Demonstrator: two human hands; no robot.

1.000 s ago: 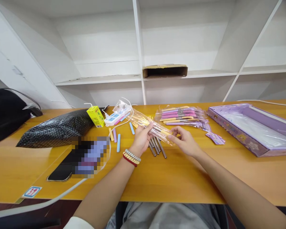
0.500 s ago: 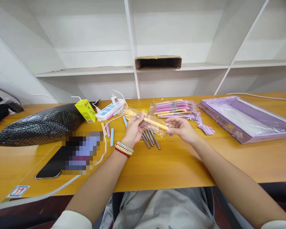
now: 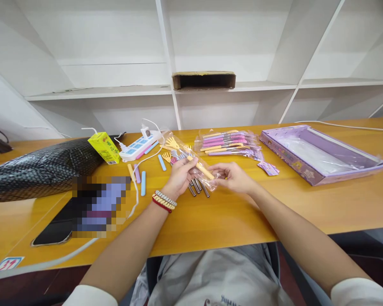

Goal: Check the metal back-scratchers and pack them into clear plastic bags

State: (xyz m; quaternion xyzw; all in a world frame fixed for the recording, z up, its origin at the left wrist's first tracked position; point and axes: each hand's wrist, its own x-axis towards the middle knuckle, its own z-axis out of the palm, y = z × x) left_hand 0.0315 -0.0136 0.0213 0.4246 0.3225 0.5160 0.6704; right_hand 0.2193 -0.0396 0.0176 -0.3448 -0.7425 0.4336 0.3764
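Observation:
A yellow back scratcher [image 3: 200, 167] with a hand-shaped head lies inside a clear plastic sleeve, slanting from upper left to lower right. My left hand [image 3: 180, 175] is closed around its middle, thumb on top. At the lower end, my right hand [image 3: 231, 176] pinches the sleeve near the handle's tip. Beneath them on the table are several metal rods [image 3: 196, 187] with coloured claw heads, partly hidden by my left hand. Behind lies a pile of bagged back scratchers [image 3: 230, 142] in pink, purple and yellow. Loose coloured handle tubes, among them a blue tube [image 3: 143, 183], rest to the left.
A purple open box [image 3: 322, 178] stands at the right, with small printed cards [image 3: 268, 168] beside it. To the left are a power strip [image 3: 138, 146], a yellow drink carton [image 3: 104, 148], a black bubble-wrap bag [image 3: 44, 163] and a phone [image 3: 54, 221]. A white cable crosses the table.
The back scratcher has tilted more steeply, its handle end dropping lower. My right hand has moved down to the sleeve's end. The whole view has shifted slightly.

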